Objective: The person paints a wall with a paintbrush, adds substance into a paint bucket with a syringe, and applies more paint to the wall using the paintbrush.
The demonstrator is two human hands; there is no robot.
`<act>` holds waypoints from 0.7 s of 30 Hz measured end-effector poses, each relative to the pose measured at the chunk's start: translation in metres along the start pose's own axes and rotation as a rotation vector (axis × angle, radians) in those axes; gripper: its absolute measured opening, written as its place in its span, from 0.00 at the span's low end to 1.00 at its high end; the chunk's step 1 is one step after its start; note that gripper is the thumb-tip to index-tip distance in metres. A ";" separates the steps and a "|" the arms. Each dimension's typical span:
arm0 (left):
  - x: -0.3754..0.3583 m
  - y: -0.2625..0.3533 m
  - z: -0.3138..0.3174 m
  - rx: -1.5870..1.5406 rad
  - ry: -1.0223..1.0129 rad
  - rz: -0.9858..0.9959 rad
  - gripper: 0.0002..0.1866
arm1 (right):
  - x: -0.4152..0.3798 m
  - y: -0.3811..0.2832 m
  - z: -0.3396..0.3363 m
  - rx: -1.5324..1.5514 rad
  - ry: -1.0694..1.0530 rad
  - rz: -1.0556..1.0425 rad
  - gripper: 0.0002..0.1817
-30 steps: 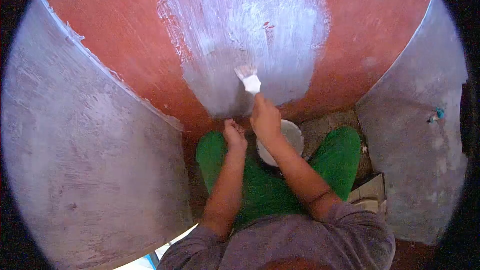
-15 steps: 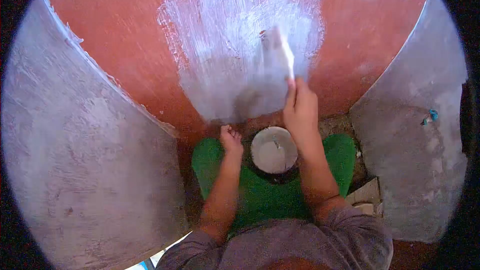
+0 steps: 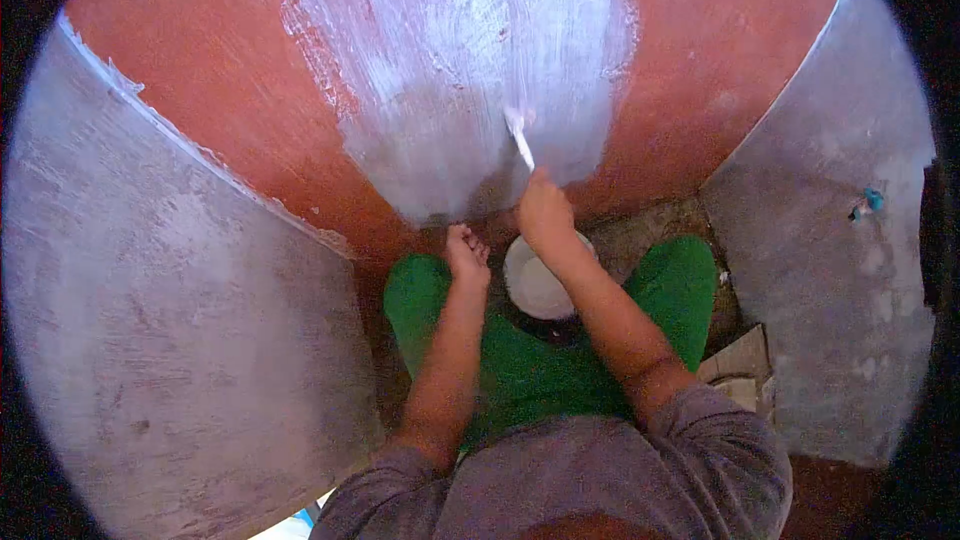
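Observation:
My right hand is closed around the handle of a white paintbrush. The brush head meets the wet white paint on the red wall, though its bristles blend into the pale coat. Just below that hand is a round tub of whitish paint between my knees, partly covered by my right forearm. My left hand rests near my left knee, beside the tub, its fingers curled in a loose fist with nothing seen in them.
Grey walls stand close on the left and right, meeting the red wall at angles. A small blue fixture sticks out of the right wall. Pieces of cardboard lie on the floor by my right leg.
My right hand has moved the paintbrush down and to the left across the painted patch. The left hand stays about where it was; the view has shifted slightly.

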State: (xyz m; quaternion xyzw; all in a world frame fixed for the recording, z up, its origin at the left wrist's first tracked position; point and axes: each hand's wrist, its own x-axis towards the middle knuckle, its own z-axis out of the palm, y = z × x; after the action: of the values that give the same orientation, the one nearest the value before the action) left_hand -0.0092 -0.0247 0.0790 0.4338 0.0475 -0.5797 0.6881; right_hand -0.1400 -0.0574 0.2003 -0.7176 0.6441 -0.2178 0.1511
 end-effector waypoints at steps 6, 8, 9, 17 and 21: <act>0.005 -0.003 -0.006 0.015 -0.113 -0.028 0.09 | 0.003 0.094 0.083 -0.194 -0.255 -0.243 0.13; 0.004 -0.004 -0.008 -0.012 -0.150 -0.004 0.09 | -0.003 0.074 0.038 -0.127 -0.342 -0.147 0.13; 0.003 -0.006 -0.008 -0.026 -0.164 -0.002 0.09 | -0.014 0.062 0.002 -0.096 -0.390 -0.091 0.13; 0.012 -0.010 -0.012 0.001 -0.159 -0.039 0.10 | -0.004 -0.049 -0.147 0.316 0.464 -0.375 0.21; 0.012 -0.013 -0.008 -0.001 -0.137 -0.021 0.09 | 0.028 -0.068 -0.132 0.164 0.397 -0.191 0.18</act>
State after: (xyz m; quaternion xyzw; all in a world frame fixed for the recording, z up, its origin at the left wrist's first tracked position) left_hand -0.0122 -0.0280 0.0600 0.3921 0.0051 -0.6151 0.6840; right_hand -0.1463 -0.0685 0.3506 -0.7037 0.5706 -0.4195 0.0581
